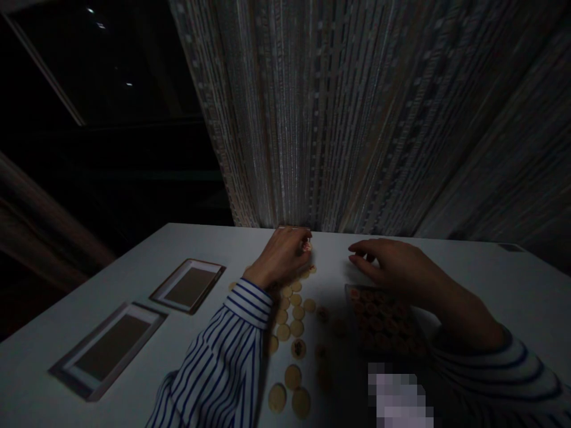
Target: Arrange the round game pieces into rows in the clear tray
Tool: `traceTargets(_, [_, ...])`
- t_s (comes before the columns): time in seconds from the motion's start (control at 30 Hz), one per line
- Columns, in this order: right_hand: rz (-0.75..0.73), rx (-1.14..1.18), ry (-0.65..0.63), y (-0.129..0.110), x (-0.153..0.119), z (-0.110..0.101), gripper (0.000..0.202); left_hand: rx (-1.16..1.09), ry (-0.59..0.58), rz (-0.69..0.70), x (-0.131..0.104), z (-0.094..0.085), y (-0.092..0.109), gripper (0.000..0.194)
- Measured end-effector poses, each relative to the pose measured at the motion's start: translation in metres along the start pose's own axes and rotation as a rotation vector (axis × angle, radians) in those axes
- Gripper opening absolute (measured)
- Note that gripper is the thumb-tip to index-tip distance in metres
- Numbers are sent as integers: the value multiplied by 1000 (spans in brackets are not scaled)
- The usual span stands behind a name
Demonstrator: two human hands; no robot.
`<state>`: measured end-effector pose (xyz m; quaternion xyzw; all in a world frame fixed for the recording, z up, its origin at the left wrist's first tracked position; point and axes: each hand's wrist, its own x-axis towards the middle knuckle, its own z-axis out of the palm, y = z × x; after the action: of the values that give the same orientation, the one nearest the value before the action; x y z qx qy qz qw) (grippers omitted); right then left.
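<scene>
My left hand [285, 255], in a striped sleeve, reaches over the far part of the white table [468, 279]. Its thumb and fingers are pinched on a small round game piece [307, 245] with reddish marking. Below and beside it lie several pale round wooden pieces [297, 327], mostly plain side up. One, with a dark character [298, 348], faces upward. My right hand [392, 261] hovers over the far side of a shallow box [386, 321], its fingers curved, apart from the thumb, with nothing visible between them. Rows of round pieces fill the box, in deep shadow.
Two framed flat panels [190, 285] with brown centres lie on the left of the table. A patterned string curtain [303, 119] hangs behind the far edge. A small dark flat object [511, 248] lies at the far right corner. A pixelated patch covers the bottom right.
</scene>
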<state>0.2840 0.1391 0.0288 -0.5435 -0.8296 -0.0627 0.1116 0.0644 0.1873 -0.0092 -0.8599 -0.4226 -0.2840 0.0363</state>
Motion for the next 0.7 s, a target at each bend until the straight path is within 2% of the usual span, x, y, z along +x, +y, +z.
traceTargets(0.23, [-2,-23,19,11,-16,-4,31,-32,7,33,-1,-3,5,19])
traceTargets(0.5, [8,4,-14,12,-20,-11,35,0,-17,63,-1,-11,17,19])
traceTargets(0.7, [16,49,28,17,-25,-18,35,-2,17,55,-2,-18,30,18])
